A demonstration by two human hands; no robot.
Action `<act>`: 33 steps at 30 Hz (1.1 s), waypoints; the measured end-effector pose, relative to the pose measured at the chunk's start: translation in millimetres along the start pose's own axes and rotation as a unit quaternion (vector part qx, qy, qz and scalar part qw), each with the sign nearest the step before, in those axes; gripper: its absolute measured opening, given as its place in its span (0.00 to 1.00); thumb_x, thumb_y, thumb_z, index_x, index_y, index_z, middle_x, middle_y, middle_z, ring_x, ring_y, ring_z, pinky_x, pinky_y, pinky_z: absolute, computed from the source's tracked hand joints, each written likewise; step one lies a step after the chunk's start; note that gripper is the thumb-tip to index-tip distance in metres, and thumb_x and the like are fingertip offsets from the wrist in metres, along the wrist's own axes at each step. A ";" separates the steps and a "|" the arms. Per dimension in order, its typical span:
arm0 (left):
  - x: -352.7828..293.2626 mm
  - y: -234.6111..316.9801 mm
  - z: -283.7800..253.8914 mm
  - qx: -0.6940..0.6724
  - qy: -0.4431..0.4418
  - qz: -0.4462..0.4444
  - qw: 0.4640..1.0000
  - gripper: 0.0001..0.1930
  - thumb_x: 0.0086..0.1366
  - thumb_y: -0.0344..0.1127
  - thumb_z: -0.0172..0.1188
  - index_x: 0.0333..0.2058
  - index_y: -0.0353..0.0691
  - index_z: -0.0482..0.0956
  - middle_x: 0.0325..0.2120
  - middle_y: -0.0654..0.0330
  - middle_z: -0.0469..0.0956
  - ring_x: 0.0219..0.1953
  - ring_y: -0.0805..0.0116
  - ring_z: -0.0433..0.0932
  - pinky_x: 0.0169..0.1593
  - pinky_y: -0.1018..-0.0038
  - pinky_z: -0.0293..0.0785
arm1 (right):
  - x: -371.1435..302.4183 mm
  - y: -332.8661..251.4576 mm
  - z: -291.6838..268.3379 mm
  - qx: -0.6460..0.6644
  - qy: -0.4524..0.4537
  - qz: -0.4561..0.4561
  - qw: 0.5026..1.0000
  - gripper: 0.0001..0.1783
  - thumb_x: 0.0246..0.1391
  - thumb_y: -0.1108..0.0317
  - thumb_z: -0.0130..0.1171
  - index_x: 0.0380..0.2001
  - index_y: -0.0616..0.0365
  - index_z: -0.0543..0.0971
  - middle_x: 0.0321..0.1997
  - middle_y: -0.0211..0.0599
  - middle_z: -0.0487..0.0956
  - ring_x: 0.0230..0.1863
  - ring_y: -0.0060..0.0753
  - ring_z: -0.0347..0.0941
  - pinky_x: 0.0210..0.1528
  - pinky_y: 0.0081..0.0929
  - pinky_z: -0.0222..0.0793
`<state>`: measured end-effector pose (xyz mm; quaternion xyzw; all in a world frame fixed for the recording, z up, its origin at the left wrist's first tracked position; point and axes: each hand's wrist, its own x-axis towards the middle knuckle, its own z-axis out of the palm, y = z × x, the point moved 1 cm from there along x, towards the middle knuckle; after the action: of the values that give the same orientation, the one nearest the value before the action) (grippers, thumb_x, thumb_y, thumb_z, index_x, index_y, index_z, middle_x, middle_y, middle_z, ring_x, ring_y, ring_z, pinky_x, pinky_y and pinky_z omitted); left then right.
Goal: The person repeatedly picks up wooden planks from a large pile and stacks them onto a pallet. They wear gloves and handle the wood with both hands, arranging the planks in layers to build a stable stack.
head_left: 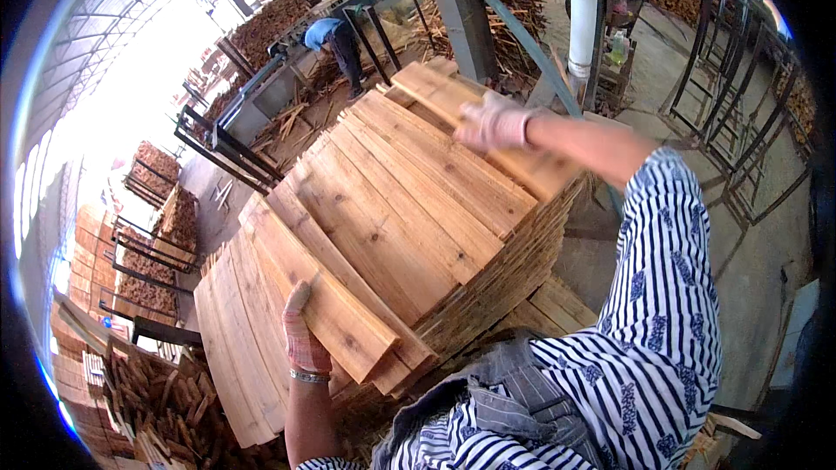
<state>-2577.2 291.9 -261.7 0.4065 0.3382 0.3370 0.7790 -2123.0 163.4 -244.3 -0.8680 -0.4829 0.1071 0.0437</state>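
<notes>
A wide stack of sawn wooden boards [392,183] lies in front of me, its top layer side by side with several knots showing. My left hand [307,335], in a pinkish work glove, grips the left edge of a loose board [318,292] lying on top at the near left; its fingers are partly hidden beneath. At the far right of the stack, my right hand [495,124], in a pale glove, is closed over another board [427,91]. That board's near end is blurred, and some of the fingers are hard to make out.
Wood scraps [165,400] fill a place at the lower left. A grey post [457,13] and a white pipe [583,17] rise beyond the stack. Black metal racks [727,78] stand at the right. A co-worker in blue [326,33] bends near a machine.
</notes>
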 end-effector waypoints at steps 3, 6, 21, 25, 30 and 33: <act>-16.7 11.7 35.2 0.064 0.005 0.018 0.998 0.26 0.66 0.44 0.62 0.58 0.37 0.73 0.51 0.54 0.79 0.51 0.59 0.79 0.57 0.62 0.78 | -26.7 -21.6 6.2 0.009 0.030 0.028 0.999 0.44 0.59 0.30 0.48 0.70 0.44 0.63 0.72 0.58 0.57 0.68 0.57 0.63 0.69 0.44 0.61; -15.1 10.8 53.9 0.035 -0.023 0.042 0.998 0.26 0.67 0.47 0.60 0.57 0.36 0.74 0.52 0.55 0.79 0.53 0.59 0.78 0.60 0.62 0.75 | -26.9 -26.8 -12.9 0.015 0.001 0.006 1.000 0.44 0.60 0.30 0.46 0.71 0.47 0.62 0.71 0.56 0.57 0.67 0.52 0.62 0.69 0.43 0.60; 3.8 46.5 151.3 0.051 -0.157 -0.010 0.986 0.27 0.65 0.45 0.63 0.58 0.37 0.73 0.45 0.55 0.81 0.44 0.62 0.81 0.51 0.68 0.78 | -17.0 -68.7 -22.9 0.015 0.285 -0.372 0.883 0.27 0.46 0.75 0.65 0.52 0.65 0.74 0.47 0.54 0.79 0.49 0.53 0.77 0.53 0.42 0.74; 23.6 46.9 103.9 0.183 -0.110 0.029 0.977 0.31 0.64 0.43 0.64 0.63 0.38 0.69 0.52 0.54 0.78 0.51 0.60 0.78 0.54 0.67 0.77 | 27.6 -6.0 -53.8 0.025 0.104 -0.233 0.966 0.30 0.48 0.56 0.67 0.48 0.67 0.77 0.44 0.57 0.82 0.48 0.51 0.80 0.49 0.39 0.75; 53.7 43.3 61.3 0.713 0.113 0.085 0.687 0.49 0.61 0.57 0.66 0.73 0.41 0.52 0.72 0.44 0.52 0.73 0.48 0.54 0.72 0.64 0.56 | -48.5 -77.3 -38.4 -0.008 -0.005 0.047 0.999 0.56 0.51 0.37 0.64 0.74 0.56 0.55 0.77 0.61 0.52 0.75 0.56 0.56 0.71 0.43 0.60; 57.7 17.4 69.0 0.787 0.071 0.100 0.605 0.53 0.59 0.61 0.66 0.73 0.41 0.49 0.73 0.39 0.47 0.73 0.40 0.51 0.73 0.59 0.52 | -22.6 -60.5 -38.2 0.006 -0.037 0.038 0.999 0.55 0.47 0.42 0.66 0.75 0.48 0.54 0.77 0.59 0.52 0.72 0.60 0.60 0.68 0.49 0.63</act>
<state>-2495.0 317.7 -230.9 0.8687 0.4845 0.0446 0.0934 -2176.0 177.3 -193.1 -0.8811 -0.4498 0.1433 0.0268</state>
